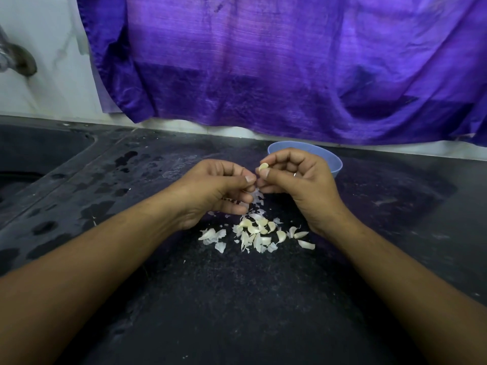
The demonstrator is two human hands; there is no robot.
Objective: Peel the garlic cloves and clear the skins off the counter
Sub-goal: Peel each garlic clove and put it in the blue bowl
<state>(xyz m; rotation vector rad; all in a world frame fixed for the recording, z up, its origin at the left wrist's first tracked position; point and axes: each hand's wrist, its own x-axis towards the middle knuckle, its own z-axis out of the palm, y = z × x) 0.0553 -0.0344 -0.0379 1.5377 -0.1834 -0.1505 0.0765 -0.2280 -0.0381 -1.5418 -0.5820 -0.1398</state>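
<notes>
My right hand (292,180) pinches a pale garlic clove (263,167) between thumb and forefinger, just in front of the blue bowl (336,164). My left hand (218,191) is curled close beside it, its thumb and fingers pinching a strip of white skin (257,194) that hangs down from the fingertips. Below both hands lies a heap of garlic cloves and loose skins (257,234) on the black counter (237,299). The bowl's inside is hidden behind my right hand.
A dark sink (39,156) is set into the counter at the left, with wet patches beside it. A metal tap (21,60) juts from the white wall. A purple cloth (290,69) hangs over the back edge.
</notes>
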